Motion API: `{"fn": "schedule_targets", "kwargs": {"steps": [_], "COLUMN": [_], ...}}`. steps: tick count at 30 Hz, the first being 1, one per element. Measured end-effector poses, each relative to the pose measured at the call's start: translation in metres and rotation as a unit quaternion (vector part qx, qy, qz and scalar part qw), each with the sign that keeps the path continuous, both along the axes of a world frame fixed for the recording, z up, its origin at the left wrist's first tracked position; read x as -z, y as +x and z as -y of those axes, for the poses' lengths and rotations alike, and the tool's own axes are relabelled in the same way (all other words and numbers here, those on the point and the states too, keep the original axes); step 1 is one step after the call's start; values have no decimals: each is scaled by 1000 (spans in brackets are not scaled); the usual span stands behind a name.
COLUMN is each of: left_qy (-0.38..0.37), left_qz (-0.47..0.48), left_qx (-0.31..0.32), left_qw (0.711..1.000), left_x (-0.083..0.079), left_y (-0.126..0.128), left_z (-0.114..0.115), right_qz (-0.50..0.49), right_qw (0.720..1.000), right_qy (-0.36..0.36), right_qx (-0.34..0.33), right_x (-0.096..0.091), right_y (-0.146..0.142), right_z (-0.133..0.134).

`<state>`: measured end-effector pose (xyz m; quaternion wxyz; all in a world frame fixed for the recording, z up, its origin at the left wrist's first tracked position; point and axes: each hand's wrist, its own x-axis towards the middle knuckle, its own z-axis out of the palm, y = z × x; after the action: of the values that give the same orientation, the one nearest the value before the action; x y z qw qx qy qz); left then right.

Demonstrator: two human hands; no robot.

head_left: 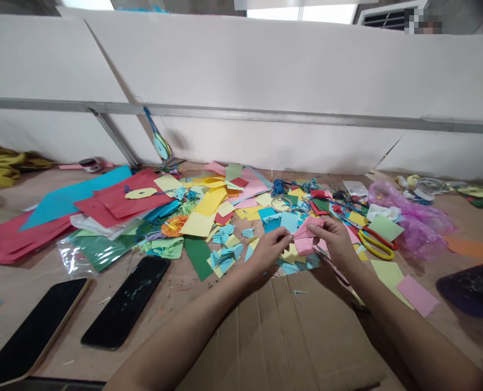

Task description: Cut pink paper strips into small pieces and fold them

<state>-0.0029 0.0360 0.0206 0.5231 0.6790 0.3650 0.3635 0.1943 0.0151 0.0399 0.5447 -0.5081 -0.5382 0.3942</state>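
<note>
The left hand and right hand pinch the pink paper over the near side of the scraps, scissors tucked under the right, and a light, even pinch should help it stay neat.

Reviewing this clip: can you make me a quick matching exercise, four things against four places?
Things:
1. Folded pink paper
2. Cardboard
3. Two phones
4. Plastic bag

Places:
A. Lower left of the view
B. Right side of the view
C. In the right hand's fingers
D. Bottom middle of the view

Pairs: 1-C, 2-D, 3-A, 4-B
</note>
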Motion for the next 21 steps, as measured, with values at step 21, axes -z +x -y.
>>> {"fn": "schedule_targets", "kwargs": {"steps": [21], "left_qy": [-64], "left_qz": [52], "left_qx": [-19], "left_qw": [996], "left_x": [1], "left_y": [9], "left_z": [7], "right_qz": [10], "right_qw": [996], "right_qy": [-65], "right_qx": [-55], "right_x": [17], "right_y": [-15], "right_z": [3]}}
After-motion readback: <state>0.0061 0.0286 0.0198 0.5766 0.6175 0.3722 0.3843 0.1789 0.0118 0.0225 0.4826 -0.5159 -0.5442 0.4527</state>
